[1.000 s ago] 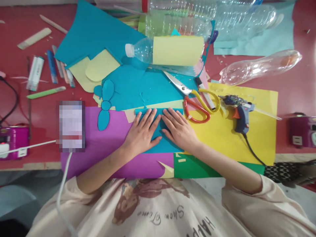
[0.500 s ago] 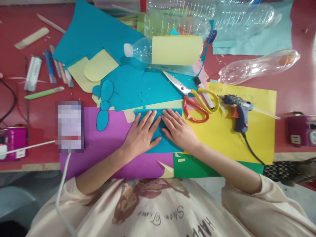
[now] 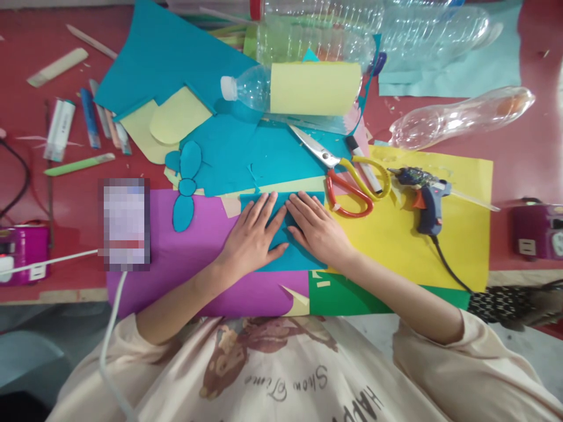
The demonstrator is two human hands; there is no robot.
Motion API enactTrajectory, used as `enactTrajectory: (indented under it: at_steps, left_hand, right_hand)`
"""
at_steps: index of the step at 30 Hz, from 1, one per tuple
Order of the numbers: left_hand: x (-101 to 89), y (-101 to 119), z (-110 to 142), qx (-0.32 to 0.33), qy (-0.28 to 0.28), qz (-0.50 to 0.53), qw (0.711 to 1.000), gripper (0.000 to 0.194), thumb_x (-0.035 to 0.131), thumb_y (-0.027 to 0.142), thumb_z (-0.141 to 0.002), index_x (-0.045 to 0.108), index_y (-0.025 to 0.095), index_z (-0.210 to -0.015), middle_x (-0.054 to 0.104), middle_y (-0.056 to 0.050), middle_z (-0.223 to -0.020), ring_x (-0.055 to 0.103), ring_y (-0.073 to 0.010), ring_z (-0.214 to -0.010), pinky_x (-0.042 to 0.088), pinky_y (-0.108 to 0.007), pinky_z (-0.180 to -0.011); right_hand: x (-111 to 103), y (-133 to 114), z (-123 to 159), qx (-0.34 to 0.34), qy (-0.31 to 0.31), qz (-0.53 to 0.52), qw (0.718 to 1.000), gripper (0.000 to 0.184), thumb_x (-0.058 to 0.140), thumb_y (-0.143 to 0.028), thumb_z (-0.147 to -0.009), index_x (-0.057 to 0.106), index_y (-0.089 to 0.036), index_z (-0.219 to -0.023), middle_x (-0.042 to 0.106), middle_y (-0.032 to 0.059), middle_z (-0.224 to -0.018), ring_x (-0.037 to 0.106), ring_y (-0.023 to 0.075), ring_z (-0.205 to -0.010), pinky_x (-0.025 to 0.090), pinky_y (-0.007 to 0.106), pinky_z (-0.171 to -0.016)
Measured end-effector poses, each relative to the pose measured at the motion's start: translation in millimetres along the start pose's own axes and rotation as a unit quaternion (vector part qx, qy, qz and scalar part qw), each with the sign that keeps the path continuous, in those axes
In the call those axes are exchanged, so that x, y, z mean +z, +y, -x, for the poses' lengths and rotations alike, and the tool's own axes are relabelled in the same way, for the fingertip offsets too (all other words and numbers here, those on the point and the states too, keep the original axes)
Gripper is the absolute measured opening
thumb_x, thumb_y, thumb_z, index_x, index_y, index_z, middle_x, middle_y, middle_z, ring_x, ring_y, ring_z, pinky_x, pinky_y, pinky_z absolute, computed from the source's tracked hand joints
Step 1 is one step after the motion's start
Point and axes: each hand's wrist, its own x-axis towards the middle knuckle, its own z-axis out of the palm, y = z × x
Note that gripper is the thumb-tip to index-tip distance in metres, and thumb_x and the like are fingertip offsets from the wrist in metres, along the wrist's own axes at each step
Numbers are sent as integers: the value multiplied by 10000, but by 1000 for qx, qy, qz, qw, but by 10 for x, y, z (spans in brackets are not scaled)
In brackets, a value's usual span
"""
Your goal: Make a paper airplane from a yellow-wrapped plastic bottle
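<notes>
A rectangular blue sheet (image 3: 288,258) lies on the worktop in front of me, over purple, yellow and green sheets. My left hand (image 3: 253,234) rests flat on its left part, fingers spread. On its right part lies my right hand (image 3: 319,228), palm down with the fingers stretched out. The index fingertips of both hands nearly meet near the far edge. Just beyond my right hand are scissors (image 3: 338,170) with one red and one yellow handle. Blue cut-out ovals (image 3: 187,187) lie to the left on the purple sheet (image 3: 197,234).
A hot glue gun (image 3: 428,199) lies on the yellow sheet (image 3: 461,246), its cord running off the near edge. Behind are a plastic bottle with a yellow wrap (image 3: 314,88) and several clear bottles. A phone (image 3: 126,223) with a white cable and several markers (image 3: 59,129) are left.
My left hand's fingers have shifted very slightly on the blue sheet. Otherwise both hands stay flat in the same place.
</notes>
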Motion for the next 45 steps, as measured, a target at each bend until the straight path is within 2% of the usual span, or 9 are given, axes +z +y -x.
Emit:
enactTrajectory:
  at_steps: [5,12,17,22,26,30,37,42,45]
  left_hand:
    - [-14,-4,-10,-5,-15,8,1000,680,425,484,-968,351,88,-1516,308,-240,-1588,310,-371,-1475,291,-518,-1174]
    - [-32,31,-38,-8,-32,-16,999,670,437,474,-965,392,63,-1492,338,-267,-1563,336,-401,-1456,317,-541,-1148]
    - [-104,105,-83,-26,-65,-20,997,656,451,448,-953,406,75,-1491,329,-203,-1587,320,-404,-1462,317,-556,-1152]
    - [-140,144,-119,-38,-76,-27,996,676,452,444,-942,369,93,-1515,339,-170,-1590,323,-410,-1457,327,-577,-1137]
    - [-114,111,-112,-29,-60,-19,998,671,476,454,-938,404,89,-1496,355,-188,-1579,346,-416,-1439,334,-571,-1122]
    - [-96,80,-69,-40,-46,-23,998,673,479,530,-938,430,144,-1487,361,-207,-1573,375,-384,-1433,325,-558,-1125]
    - [-170,6,117,-106,-31,-62,992,707,483,637,-906,426,246,-1492,360,-247,-1560,418,-390,-1396,414,-602,-997]
    - [-246,-91,215,-124,-46,-69,989,717,433,685,-901,411,290,-1499,342,-237,-1573,411,-416,-1392,409,-623,-986]
    - [-283,-98,218,-124,-63,-99,985,718,399,711,-896,410,315,-1495,372,-253,-1551,416,-396,-1398,424,-599,-972]
  right_hand:
    - [4,-5,2,5,-6,3,1000,514,310,-357,-1026,547,-111,-1410,539,154,-1469,446,285,-1413,380,521,-1170]
    - [-5,-15,-6,-1,12,14,1000,512,321,-332,-1022,575,-57,-1371,562,179,-1440,487,297,-1355,409,490,-1151]
    - [4,-59,-24,17,-2,27,1000,476,343,-272,-1005,571,-69,-1371,537,173,-1467,479,308,-1327,416,499,-1124]
    - [14,-141,-53,39,-16,47,998,524,351,-198,-973,440,-73,-1474,544,160,-1461,441,321,-1333,395,511,-1110]
    - [-30,-164,-65,42,-18,68,997,543,352,-212,-975,403,-40,-1487,553,174,-1448,465,319,-1287,435,451,-1046]
    - [-123,-121,-33,33,-2,99,995,504,345,-220,-992,458,-2,-1431,652,205,-1309,526,312,-1185,455,423,-947]
    - [-297,50,130,25,4,145,989,528,381,-250,-995,396,27,-1444,701,233,-1180,531,327,-1185,406,422,-903]
    - [-346,151,195,11,21,168,986,498,407,-236,-989,435,29,-1409,717,234,-1128,545,325,-1160,373,407,-887]
    - [-354,184,166,4,22,172,985,457,439,-236,-984,494,22,-1358,731,232,-1061,558,323,-1130,368,398,-864]
